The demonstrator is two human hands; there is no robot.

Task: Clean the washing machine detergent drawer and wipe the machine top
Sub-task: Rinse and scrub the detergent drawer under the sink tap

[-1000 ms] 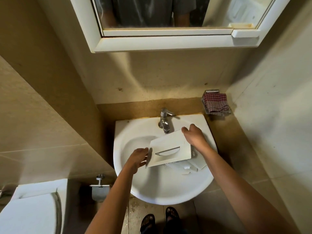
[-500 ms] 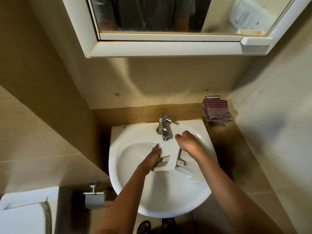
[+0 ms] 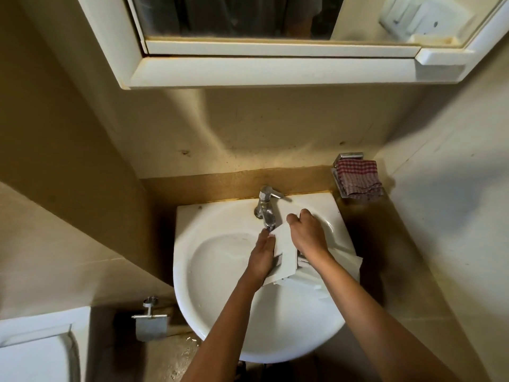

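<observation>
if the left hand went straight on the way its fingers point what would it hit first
Likely the tap spout, right ahead of the left hand, which lies flat on the detergent drawer. Depth is unclear; it might pass beneath it.

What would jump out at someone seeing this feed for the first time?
The white detergent drawer is held over the sink, just below the tap, between both hands: the left hand lies flat against its side, the right hand grips its far end. A red checked cloth sits in a metal holder on the wall right of the sink.
</observation>
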